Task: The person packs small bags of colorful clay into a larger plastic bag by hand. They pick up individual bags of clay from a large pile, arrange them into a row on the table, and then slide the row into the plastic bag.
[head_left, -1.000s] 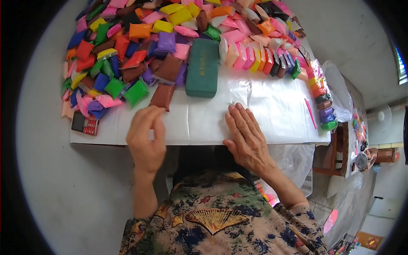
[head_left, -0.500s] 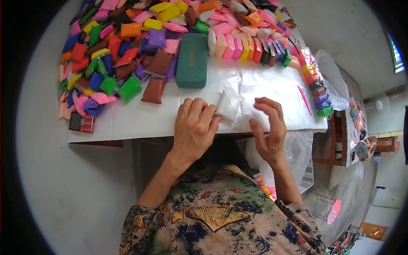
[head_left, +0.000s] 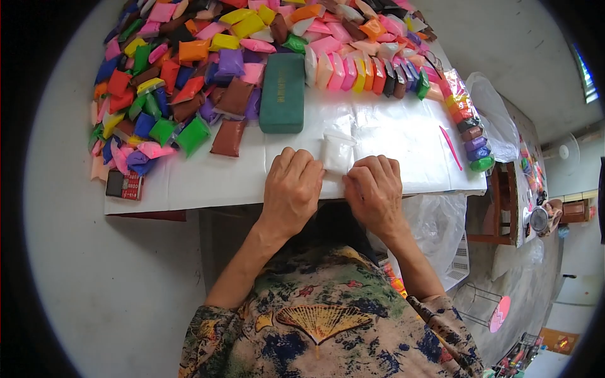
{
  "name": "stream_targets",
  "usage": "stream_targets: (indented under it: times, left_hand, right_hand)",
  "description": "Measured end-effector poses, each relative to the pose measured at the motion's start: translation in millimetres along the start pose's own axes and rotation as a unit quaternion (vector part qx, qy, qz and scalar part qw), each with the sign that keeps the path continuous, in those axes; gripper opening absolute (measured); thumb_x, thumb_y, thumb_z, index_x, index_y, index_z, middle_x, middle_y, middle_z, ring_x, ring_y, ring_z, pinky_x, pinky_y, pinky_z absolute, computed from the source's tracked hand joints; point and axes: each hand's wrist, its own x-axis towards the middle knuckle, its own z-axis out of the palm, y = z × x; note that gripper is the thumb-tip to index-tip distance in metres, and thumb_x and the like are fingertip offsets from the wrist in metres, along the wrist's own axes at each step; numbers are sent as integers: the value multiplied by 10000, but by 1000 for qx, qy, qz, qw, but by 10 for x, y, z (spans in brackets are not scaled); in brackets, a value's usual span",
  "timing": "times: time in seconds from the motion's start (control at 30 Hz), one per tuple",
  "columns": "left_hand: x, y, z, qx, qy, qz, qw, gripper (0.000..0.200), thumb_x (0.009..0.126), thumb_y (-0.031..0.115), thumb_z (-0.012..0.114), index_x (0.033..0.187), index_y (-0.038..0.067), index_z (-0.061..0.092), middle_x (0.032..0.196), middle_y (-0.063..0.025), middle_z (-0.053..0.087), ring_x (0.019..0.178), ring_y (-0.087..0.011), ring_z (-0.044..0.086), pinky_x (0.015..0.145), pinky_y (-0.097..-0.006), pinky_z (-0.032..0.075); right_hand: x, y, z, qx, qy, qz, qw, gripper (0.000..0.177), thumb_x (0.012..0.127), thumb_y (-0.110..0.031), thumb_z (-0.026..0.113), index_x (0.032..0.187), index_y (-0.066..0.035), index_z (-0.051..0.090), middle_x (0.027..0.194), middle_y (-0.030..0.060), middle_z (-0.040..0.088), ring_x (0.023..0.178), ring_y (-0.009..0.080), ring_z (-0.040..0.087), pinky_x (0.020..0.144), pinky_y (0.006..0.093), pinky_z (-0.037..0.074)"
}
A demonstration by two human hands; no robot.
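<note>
A small clear packet with white filling (head_left: 338,153) is held near the table's front edge, between my two hands. My left hand (head_left: 293,188) is closed, with its thumb side against the packet's near left corner. At the near right corner, my right hand (head_left: 376,192) has its fingers curled and pinched on the packet. The fingertips of both hands are partly hidden. Beyond my left hand lies a dark green oblong case (head_left: 282,94), and a brown packet (head_left: 227,138) is to its left.
A heap of coloured packets (head_left: 189,50) covers the far and left table. A row of packets (head_left: 368,74) stands right of the case, leading to a strip of coloured packets (head_left: 474,129). A pink stick (head_left: 451,148) and a small red-and-black box (head_left: 125,184) lie near the edges.
My right hand has come in from the right, with its spread fingers closing on the white packet. The packet has turned more upright. My left hand stays beside it, shifted slightly.
</note>
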Motion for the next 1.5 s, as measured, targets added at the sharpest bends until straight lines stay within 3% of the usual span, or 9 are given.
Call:
stream_targets:
  times: [0.23, 0.37, 0.5, 0.6, 0.73, 0.87, 0.9, 1.0, 1.5]
  left_hand:
    - [7, 18, 56, 3, 19, -8, 1000, 97, 784, -22, 659, 852, 6, 595, 847, -112, 518, 810, -309, 497, 757, -419, 414]
    - [-19, 17, 40, -27, 57, -6, 998, 96, 796, -31, 657, 868, -3, 600, 861, -117, 541, 790, -314, 499, 733, -414, 425]
    - [-13, 44, 8, -55, 108, -6, 993, 110, 816, -22, 670, 914, -17, 620, 911, -131, 580, 799, -321, 520, 725, -414, 448]
    - [3, 58, -30, -42, 102, 11, 994, 140, 835, -12, 673, 967, -26, 628, 954, -148, 598, 822, -328, 530, 747, -428, 459]
    - [108, -52, -87, -30, 145, -17, 989, 209, 867, 12, 662, 1068, -32, 624, 1023, -164, 611, 844, -326, 532, 772, -433, 459]
    - [103, -165, -106, -13, 163, -91, 982, 265, 886, 34, 648, 1139, -36, 611, 1072, -174, 608, 947, -333, 565, 826, -426, 463]
    - [83, -190, -71, -12, 168, -96, 981, 254, 883, 28, 645, 1127, -38, 614, 1073, -175, 607, 962, -338, 569, 835, -425, 465]
    - [49, -230, -57, -13, 150, -93, 984, 238, 867, 6, 633, 1095, -56, 605, 1091, -182, 582, 964, -360, 562, 851, -438, 466]
    - [68, -189, -71, -35, 117, -114, 986, 144, 830, -21, 636, 971, -48, 635, 1027, -167, 596, 929, -356, 582, 804, -433, 486]
  right_hand:
    - [-14, -57, 26, -41, -4, 30, 999, 181, 730, -40, 698, 801, -67, 534, 817, 77, 540, 769, 264, 532, 721, 392, 406]
    - [22, -53, -54, 112, -17, 150, 982, 185, 807, -80, 737, 857, -23, 568, 782, 84, 559, 665, 210, 561, 589, 349, 459]
    - [221, -119, -62, 341, 29, 363, 867, 278, 900, -206, 732, 842, 17, 576, 768, 33, 610, 567, 66, 492, 518, 259, 405]
    - [422, 12, -172, 470, -113, 451, 750, 269, 898, -197, 728, 818, 7, 572, 685, 8, 585, 582, 55, 507, 522, 232, 401]
    - [623, -24, -38, 421, -30, 368, 829, 238, 888, -166, 725, 821, 0, 568, 617, -18, 537, 613, 34, 529, 526, 219, 400]
    - [838, -24, 354, 174, 80, 220, 957, 228, 862, -121, 718, 934, 25, 558, 772, 156, 607, 609, 249, 628, 568, 367, 484]
    - [865, -5, 470, 152, 65, 229, 959, 247, 854, -97, 706, 998, 19, 543, 882, 218, 601, 689, 377, 634, 622, 458, 495]
    - [859, 41, 640, 116, 9, 231, 966, 301, 851, -73, 681, 1086, 12, 513, 998, 243, 572, 804, 450, 605, 694, 510, 485]
    - [864, 10, 721, -34, -6, 166, 986, 432, 878, -129, 659, 1285, -57, 532, 1003, 178, 597, 809, 384, 641, 663, 472, 528]
